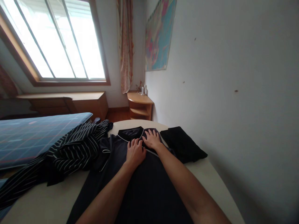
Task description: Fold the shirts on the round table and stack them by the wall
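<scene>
A dark short-sleeved shirt [149, 183] with a black collar and thin white piping lies spread on the pale table [219, 183], its collar at the far end. My left hand [135, 152] rests on the upper chest just below the collar, fingers slightly bent and apart. Farther right, my right hand [152, 139] lies with spread fingers on the shoulder beside the collar. Neither hand visibly grips the cloth. Right of the shirt sits a folded black garment [183, 143]. A black-and-white striped garment [74, 149] lies crumpled at the left, touching the shirt's left sleeve.
At the left, a bed with a blue checked cover [42, 133] stands close to the table. A wooden corner shelf [141, 99] and a low wooden desk [91, 98] are beyond. The white wall [233, 62] runs along the right, with a map [160, 37] on it.
</scene>
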Tool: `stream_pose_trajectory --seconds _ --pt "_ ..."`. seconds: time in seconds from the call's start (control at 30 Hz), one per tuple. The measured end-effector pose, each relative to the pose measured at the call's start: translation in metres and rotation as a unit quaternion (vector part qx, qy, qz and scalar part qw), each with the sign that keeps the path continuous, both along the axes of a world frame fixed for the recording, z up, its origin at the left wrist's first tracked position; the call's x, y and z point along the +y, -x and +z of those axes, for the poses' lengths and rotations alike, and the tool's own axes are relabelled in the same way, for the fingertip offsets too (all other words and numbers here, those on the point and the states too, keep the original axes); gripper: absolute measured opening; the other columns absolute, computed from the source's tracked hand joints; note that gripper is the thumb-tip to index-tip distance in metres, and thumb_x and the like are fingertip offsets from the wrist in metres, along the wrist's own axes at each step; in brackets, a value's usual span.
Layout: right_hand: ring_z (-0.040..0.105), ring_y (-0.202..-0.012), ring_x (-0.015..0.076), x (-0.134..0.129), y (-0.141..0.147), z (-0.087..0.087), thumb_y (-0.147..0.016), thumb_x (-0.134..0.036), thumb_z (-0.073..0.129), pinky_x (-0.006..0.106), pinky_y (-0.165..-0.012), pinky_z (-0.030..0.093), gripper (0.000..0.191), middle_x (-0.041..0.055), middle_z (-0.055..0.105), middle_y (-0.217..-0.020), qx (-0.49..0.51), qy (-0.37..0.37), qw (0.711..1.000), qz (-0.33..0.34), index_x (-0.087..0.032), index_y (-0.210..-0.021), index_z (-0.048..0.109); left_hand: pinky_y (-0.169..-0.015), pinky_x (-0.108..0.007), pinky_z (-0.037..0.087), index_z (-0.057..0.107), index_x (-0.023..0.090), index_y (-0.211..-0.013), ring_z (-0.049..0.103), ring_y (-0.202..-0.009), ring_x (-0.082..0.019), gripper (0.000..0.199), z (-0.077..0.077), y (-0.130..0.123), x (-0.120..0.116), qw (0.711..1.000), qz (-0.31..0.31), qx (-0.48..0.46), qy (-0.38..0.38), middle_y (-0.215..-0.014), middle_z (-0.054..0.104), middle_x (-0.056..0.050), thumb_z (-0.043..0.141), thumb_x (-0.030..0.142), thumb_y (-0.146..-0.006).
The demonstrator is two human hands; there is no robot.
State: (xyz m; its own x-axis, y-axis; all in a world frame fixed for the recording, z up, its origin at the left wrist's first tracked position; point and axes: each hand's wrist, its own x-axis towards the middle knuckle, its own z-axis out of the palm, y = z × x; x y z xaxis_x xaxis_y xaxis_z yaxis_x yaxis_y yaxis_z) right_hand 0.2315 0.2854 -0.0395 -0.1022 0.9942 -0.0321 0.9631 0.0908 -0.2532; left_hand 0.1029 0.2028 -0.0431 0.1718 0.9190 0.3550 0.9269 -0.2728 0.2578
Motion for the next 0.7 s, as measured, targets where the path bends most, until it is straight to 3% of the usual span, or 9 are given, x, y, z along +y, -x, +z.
stream_pose_trajectory --seconds 0.1,0.23,0.33,0.47,0.57,0.7 --pt "0.010 -0.150 0.0344 0.005 -0.003 -0.002 -0.098 -0.058 0.031 0.050 -0.119 0.006 0.067 0.0054 0.020 -0.164 0.018 -0.008 1.000 0.012 -0.024 -0.155 0.031 -0.113 -0.061 0.026 0.056 0.018 -0.134 0.036 -0.140 -0.036 0.046 -0.005 0.000 0.002 1.000 0.009 0.006 0.024 -0.148 0.048 -0.014 0.051 0.034 -0.091" --pt "0.025 -0.147 0.0283 -0.006 -0.009 0.004 -0.102 -0.047 0.026 0.044 -0.119 0.015 0.056 0.0061 0.032 -0.160 0.045 -0.071 0.996 0.031 -0.021 -0.147 0.046 -0.115 -0.063 0.022 0.052 0.019 -0.138 0.031 -0.144 -0.035 0.048 -0.010 0.003 0.007 0.999 0.006 0.013 0.037 -0.152 0.044 -0.013 0.043 0.039 -0.096" --pt "0.037 -0.140 0.0248 -0.029 -0.017 0.012 -0.102 -0.041 0.030 0.038 -0.115 0.024 0.050 0.0100 0.044 -0.153 0.027 -0.128 0.990 0.045 -0.015 -0.135 0.057 -0.115 -0.062 0.022 0.052 0.021 -0.138 0.031 -0.144 -0.033 0.046 -0.011 0.004 0.011 0.999 0.009 0.011 0.038 -0.153 0.043 -0.011 0.041 0.041 -0.098" --pt "0.050 -0.123 0.0251 -0.068 -0.040 0.025 -0.095 -0.025 0.042 0.036 -0.100 0.038 0.040 0.0113 0.056 -0.141 -0.021 -0.148 0.988 0.037 -0.017 -0.130 0.060 -0.115 -0.062 0.023 0.052 0.022 -0.138 0.031 -0.144 -0.033 0.046 -0.012 0.006 0.017 0.999 0.004 0.012 0.039 -0.154 0.043 -0.010 0.040 0.043 -0.098" --pt "0.055 -0.111 0.0241 -0.092 -0.067 0.033 -0.092 -0.018 0.045 0.034 -0.091 0.040 0.036 0.0108 0.064 -0.124 -0.046 -0.159 0.986 -0.007 -0.020 -0.122 0.064 -0.115 -0.062 0.023 0.052 0.022 -0.138 0.031 -0.144 -0.033 0.047 -0.013 0.008 0.023 0.999 0.001 0.013 0.038 -0.154 0.042 -0.010 0.040 0.044 -0.098" --pt "0.056 -0.106 0.0236 -0.113 -0.099 0.036 -0.090 -0.022 0.051 0.033 -0.087 0.040 0.027 0.0085 0.068 -0.112 -0.051 -0.150 0.986 -0.054 -0.022 -0.110 0.070 -0.114 -0.060 0.025 0.053 0.022 -0.136 0.034 -0.142 -0.033 0.046 -0.010 0.008 0.026 0.999 0.005 0.014 0.034 -0.151 0.046 -0.010 0.043 0.045 -0.098"
